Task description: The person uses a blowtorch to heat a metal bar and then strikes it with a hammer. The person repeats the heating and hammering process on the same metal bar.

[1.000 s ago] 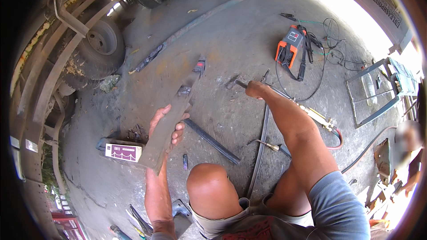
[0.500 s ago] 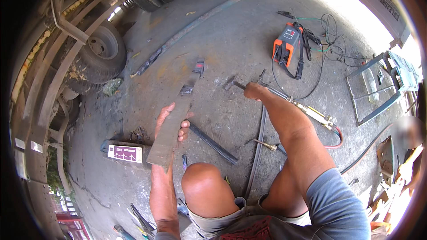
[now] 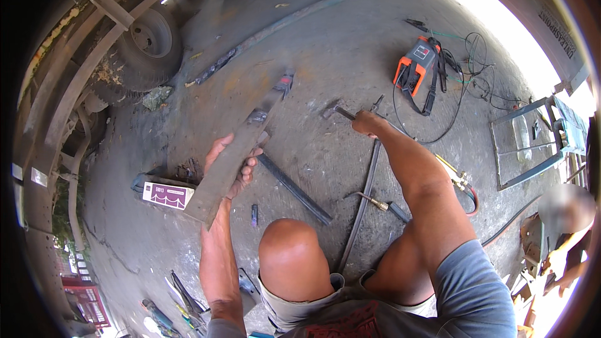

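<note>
My left hand is closed around a long flat metal bar, with fingers over its right edge and the thumb on the left. The bar slants away to the upper right, raised over the floor. Dark, rough patches that look like weld joints cross its far part, and a small reddish spot shows near the far tip. My right hand grips a hammer by its handle. The hammer head points left, to the right of the bar and apart from it.
An orange and grey welding machine with tangled cables stands at the far right. Near my knees lie a dark bar, a long thin rod and a torch. A purple-white box sits left. Another person is at right.
The bar's near end has swung left and slightly up with my left hand, so it slants more. My right hand still holds the hammer. The whole view has turned slightly.
</note>
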The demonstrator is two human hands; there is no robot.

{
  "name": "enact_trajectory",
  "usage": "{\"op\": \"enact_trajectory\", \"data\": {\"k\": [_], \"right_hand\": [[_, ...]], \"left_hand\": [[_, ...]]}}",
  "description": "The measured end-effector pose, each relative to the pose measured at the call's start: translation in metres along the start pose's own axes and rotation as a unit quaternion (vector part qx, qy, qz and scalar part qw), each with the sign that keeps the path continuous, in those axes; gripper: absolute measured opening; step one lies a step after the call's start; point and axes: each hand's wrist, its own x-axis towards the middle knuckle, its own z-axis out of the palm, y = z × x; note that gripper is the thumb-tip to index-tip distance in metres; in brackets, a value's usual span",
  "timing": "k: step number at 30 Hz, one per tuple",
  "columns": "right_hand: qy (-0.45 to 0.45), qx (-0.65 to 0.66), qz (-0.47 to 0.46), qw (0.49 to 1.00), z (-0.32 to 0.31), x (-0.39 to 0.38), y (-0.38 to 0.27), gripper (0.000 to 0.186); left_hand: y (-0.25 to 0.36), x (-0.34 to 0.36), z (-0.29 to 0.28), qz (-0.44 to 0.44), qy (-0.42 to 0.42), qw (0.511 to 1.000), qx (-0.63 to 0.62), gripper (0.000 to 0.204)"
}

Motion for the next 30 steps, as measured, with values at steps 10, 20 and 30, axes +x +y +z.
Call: {"op": "enact_trajectory", "data": {"k": [10, 20, 30], "right_hand": [[0.001, -0.014, -0.022, 1.000, 0.005, 0.013, 0.008, 0.037], [-0.004, -0.008, -0.028, 1.000, 0.001, 0.015, 0.025, 0.034], [-0.050, 0.096, 0.063, 0.992, 0.026, 0.047, 0.025, 0.020]], "left_hand": [[-0.095, 0.008, -0.072, -0.012, 0.141, 0.968, 0.207, 0.049], [-0.152, 0.003, -0.136, -0.099, 0.192, 0.868, 0.447, 0.075], [-0.222, -0.080, -0.193, -0.050, 0.326, 0.818, 0.471, 0.067]]}}
